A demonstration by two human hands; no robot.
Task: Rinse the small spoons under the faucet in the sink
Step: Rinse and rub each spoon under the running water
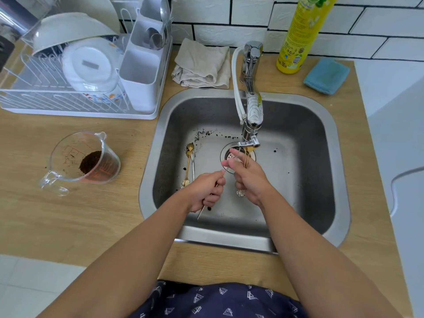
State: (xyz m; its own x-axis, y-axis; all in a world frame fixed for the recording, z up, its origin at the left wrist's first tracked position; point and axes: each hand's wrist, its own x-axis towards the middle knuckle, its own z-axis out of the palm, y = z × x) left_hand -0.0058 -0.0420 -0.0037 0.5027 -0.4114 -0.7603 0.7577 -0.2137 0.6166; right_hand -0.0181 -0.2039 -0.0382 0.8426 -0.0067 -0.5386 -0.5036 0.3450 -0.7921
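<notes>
Both my hands are over the steel sink [330, 157]. My right hand [250, 177] grips small gold spoons [246, 158], their bowls up beneath the faucet [251, 125] spout and a flower-shaped handle end showing below my palm. My left hand [206, 190] holds a thin small spoon [202, 211] whose handle pokes out below the fist. A gold spoon [188, 161] and a silver spoon [193, 166] lie side by side on the sink floor at the left. Dark coffee grounds speckle the basin.
A glass measuring jug [85, 159] with coffee grounds stands on the wooden counter, left. A white dish rack [75, 65] with bowls, plates and cutlery sits behind it. Folded beige cloth [202, 64], yellow detergent bottle [300, 33] and blue sponge [327, 75] line the back.
</notes>
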